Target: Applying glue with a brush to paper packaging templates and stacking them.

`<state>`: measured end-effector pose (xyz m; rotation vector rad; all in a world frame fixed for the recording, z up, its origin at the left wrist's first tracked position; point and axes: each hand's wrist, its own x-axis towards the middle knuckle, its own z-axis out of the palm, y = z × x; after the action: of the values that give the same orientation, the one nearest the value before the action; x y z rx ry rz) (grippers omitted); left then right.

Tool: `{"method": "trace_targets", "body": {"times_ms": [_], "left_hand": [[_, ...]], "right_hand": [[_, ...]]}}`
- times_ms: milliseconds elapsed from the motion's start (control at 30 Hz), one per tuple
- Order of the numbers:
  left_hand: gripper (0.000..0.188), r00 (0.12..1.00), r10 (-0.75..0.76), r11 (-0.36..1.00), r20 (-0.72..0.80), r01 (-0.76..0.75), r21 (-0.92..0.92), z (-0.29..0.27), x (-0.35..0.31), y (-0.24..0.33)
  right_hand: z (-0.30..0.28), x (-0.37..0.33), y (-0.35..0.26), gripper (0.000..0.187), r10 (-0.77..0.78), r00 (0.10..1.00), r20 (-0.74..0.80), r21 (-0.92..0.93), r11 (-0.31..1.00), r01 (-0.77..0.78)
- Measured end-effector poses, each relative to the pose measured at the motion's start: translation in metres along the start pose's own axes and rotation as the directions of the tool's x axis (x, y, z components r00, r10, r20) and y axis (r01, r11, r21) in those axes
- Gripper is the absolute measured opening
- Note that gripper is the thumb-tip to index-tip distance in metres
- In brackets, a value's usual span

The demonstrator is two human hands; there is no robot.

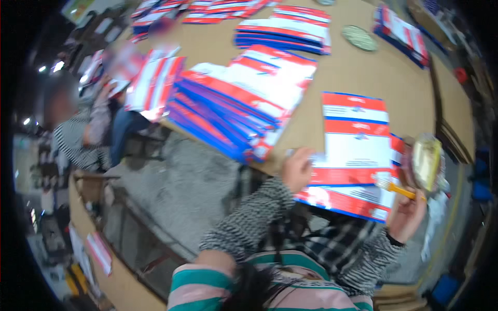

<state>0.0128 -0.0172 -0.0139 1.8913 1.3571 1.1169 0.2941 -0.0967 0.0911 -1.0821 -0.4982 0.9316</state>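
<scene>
A red, white and blue printed sheet, perhaps a flat packet (358, 150), lies before me at the table's near edge, its lower end jutting past it. My right hand (407, 215) is closed round the yellow handle of a brush (399, 189), whose pale bristles touch or hover just over the packet's lower right part. At the packet's left edge is my left hand (298, 168), fingers pinched together. Something small and whitish shows at its fingertips, too blurred to name. Beside the right hand stands an open tub (428, 163) with a cream-coloured filling.
A fanned pile of similar packets (244, 98) covers the table (363, 72) to the left. More stacks (282, 31) lie farther back, with another bundle (402, 36) at the far right. A round greenish disc (359, 38) lies between them. At the left, a person (83, 132) sits by the table.
</scene>
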Motion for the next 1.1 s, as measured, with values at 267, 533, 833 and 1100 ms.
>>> {"method": "trace_targets", "body": {"times_ms": [267,533,833,1100], "left_hand": [[0.046,0.915,-0.117,0.993,0.386,0.101,0.063,0.006,0.036,0.04],[0.037,0.89,-0.133,0.984,0.436,0.066,0.167,0.011,0.049,0.037],[0.033,0.887,-0.122,0.977,0.445,0.028,0.211,0.017,0.049,0.029],[0.024,0.967,-0.102,0.995,0.234,0.098,0.026,0.011,0.046,0.04]], "right_hand": [[-0.062,0.0,-0.022,0.025,-0.108,0.991,-0.077,-0.053,0.993,0.104],[-0.071,-0.003,-0.024,0.029,-0.083,0.989,-0.123,-0.072,0.995,0.074],[-0.069,0.003,-0.022,0.029,-0.04,0.99,-0.137,-0.036,0.999,0.035],[-0.045,0.016,0.012,0.026,0.106,0.994,-0.034,0.018,0.994,-0.105]]}}
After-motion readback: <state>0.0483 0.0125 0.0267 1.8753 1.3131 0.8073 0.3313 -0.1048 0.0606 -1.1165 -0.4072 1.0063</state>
